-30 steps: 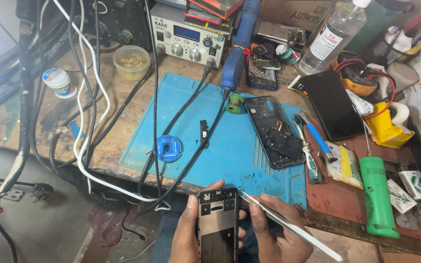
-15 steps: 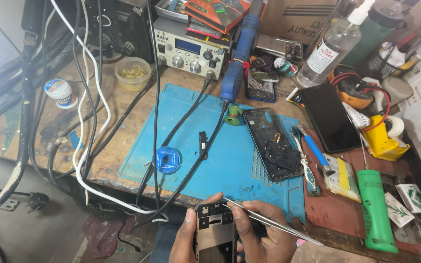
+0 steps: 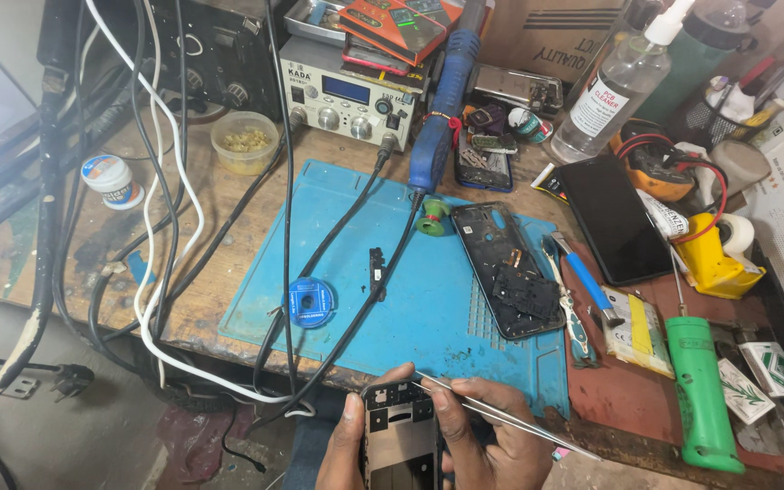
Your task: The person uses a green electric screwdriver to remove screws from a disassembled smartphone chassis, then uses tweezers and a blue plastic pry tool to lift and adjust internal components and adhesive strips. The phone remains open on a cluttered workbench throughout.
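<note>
Here, the left hand [image 3: 348,454] is gripping the opened phone frame [image 3: 401,437] while the right hand [image 3: 492,440] is pinching tweezers [image 3: 501,413] over it, below the blue mat [image 3: 410,299].

A mat [image 3: 392,299] is spread on the table [image 3: 65,263]. On it, a solder spool [image 3: 310,301] lies left of an opened phone shell [image 3: 508,270]. A spray bottle [image 3: 612,83] stands behind. A phone frame [image 3: 401,436] is held at the table's near edge.
</note>
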